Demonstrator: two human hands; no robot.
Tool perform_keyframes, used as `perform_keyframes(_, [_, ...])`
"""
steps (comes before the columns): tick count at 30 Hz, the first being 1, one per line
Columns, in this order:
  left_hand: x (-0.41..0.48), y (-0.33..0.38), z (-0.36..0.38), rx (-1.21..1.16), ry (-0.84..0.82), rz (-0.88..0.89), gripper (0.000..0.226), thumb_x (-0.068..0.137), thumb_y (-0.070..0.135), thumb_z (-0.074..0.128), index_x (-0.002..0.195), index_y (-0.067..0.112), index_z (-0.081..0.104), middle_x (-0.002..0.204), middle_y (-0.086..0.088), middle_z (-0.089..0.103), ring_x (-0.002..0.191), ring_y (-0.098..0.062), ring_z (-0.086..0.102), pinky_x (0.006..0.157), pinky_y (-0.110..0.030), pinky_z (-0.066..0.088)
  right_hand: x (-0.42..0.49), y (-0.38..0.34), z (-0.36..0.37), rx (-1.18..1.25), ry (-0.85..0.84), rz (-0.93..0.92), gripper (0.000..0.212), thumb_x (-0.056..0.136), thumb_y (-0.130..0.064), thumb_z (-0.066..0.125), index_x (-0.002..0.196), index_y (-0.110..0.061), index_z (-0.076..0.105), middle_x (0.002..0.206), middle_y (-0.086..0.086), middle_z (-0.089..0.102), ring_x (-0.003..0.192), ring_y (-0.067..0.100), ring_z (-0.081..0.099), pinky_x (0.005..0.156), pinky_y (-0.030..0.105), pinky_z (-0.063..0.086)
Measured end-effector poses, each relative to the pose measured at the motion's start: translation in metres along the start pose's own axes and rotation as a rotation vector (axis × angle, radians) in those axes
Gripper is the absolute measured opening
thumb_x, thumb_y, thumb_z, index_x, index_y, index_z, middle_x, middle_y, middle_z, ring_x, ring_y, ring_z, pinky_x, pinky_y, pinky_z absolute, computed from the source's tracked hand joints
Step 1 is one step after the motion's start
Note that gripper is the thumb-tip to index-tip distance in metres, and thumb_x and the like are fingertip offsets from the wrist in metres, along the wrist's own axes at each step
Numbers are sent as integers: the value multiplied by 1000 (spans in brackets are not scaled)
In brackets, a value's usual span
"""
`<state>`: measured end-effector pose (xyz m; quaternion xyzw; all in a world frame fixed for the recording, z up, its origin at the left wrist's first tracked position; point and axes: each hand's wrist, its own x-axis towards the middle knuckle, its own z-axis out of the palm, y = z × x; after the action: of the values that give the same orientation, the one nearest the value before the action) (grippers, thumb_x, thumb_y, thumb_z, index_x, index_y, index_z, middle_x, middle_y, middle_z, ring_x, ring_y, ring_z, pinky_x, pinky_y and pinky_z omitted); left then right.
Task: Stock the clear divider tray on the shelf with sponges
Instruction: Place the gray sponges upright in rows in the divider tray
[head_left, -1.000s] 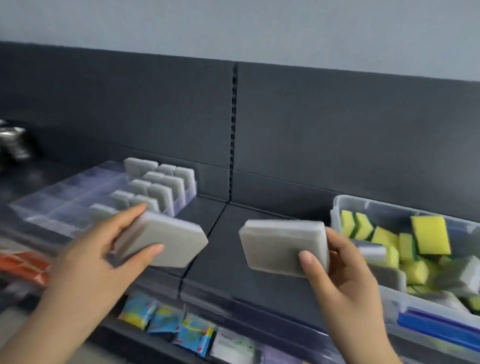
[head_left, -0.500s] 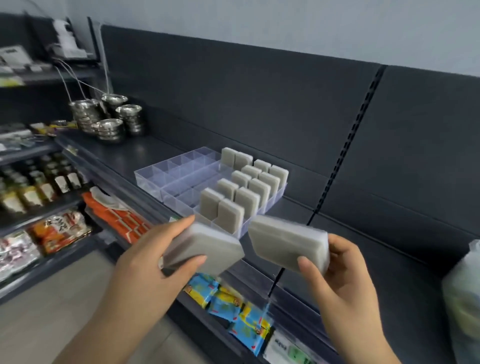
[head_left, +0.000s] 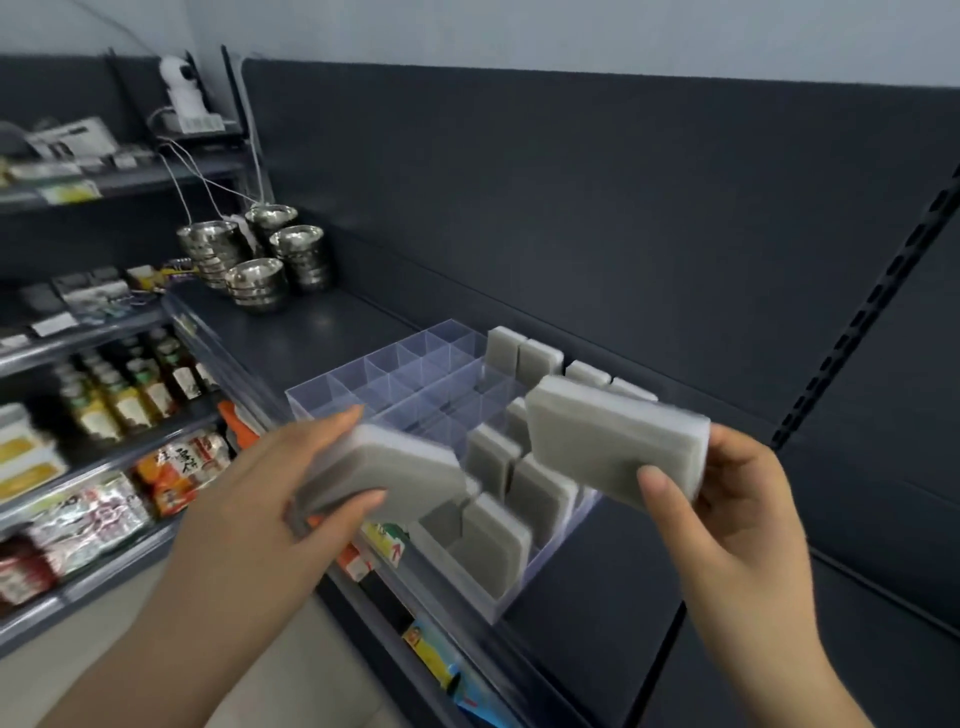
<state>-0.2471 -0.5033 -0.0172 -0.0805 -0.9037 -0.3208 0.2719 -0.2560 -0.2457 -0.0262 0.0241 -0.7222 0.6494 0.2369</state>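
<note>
Tray (head_left: 363, 379): on the shelf (head_left: 311, 332), right cells stocked.
Left hand (head_left: 270, 499): I see it pinching a grey sponge (head_left: 384, 467) over the near edge.
Right hand (head_left: 737, 504): pinching a second sponge (head_left: 613, 441) above the right side.

The clear divider tray (head_left: 363, 376) sits on the dark shelf (head_left: 311, 332). Grey sponges (head_left: 493, 543) stand on edge in its right-hand compartments only. Above its near side I hold two more flat grey ones. The left sponge (head_left: 384, 467) is tilted in my left hand (head_left: 270, 499). The right sponge (head_left: 613, 441) is in my right hand (head_left: 737, 509). They don't touch.
</note>
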Motion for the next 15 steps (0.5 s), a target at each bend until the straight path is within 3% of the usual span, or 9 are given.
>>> perform_keyframes(4, [9, -22, 12, 3, -15, -22, 54, 67, 37, 64, 120, 40, 49, 106, 39, 46, 101, 29, 35, 68, -9, 37, 21, 11, 18, -3, -24, 8, 34, 67, -35, 64, 99, -34, 54, 102, -17, 63, 92, 1, 63, 75, 13, 50])
perform_keyframes(7, [25, -39, 22, -28, -16, -16, 54, 68, 36, 66, 119, 38, 49, 107, 37, 46, 102, 30, 34, 71, -8, 40, 28, 25, 32, -22, -17, 28, 35, 65, -31, 66, 99, -33, 56, 102, -13, 65, 93, 4, 64, 78, 16, 52])
perform_keyframes(9, [41, -52, 27, -42, -12, -4, 54, 68, 37, 65, 120, 38, 48, 108, 36, 45, 101, 31, 32, 78, -1, 35, 34, 31, 40, -47, 31, 43, 37, 64, -29, 67, 99, -32, 58, 103, -12, 67, 92, 4, 64, 80, 18, 52])
perform_keyframes(12, [70, -74, 39, -105, -27, 19, 54, 69, 39, 63, 121, 40, 46, 105, 43, 45, 101, 30, 34, 74, -9, 38, 47, 32, 52, -83, 162, 41, 37, 63, -24, 67, 98, -31, 58, 97, -19, 67, 88, 0, 64, 73, 8, 49])
perform_keyframes(15, [107, -99, 56, -193, -67, 84, 52, 70, 39, 62, 119, 42, 47, 106, 38, 46, 101, 29, 36, 78, 0, 35, 60, 28, 68, -141, 260, 3, 39, 66, -20, 65, 102, -29, 56, 96, -8, 68, 87, 1, 65, 72, 8, 50])
